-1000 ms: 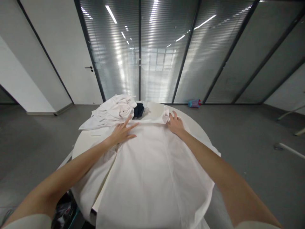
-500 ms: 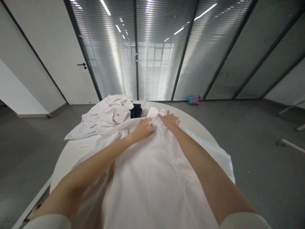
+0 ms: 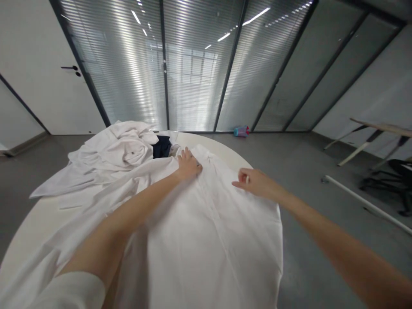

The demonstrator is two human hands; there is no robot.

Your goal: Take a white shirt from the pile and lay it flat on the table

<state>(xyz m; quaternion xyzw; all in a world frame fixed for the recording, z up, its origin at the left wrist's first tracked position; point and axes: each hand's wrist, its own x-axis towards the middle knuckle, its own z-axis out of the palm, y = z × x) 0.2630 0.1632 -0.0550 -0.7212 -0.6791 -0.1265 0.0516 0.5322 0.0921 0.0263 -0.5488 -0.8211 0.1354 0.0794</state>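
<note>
Shirt: white dress shirt (image 3: 206,231) lies spread flat under both hands, button placket running away from the person.
Left hand (image 3: 188,165): fingers curled, pressing the collar end down, pinning the cloth.
Right hand (image 3: 254,182): pinches the shirt's right edge, drawing it taut.
Beyond left hand: crumpled white garments (image 3: 119,148), dark cloth (image 3: 162,147).
Underneath: round white table (image 3: 28,223).
</note>
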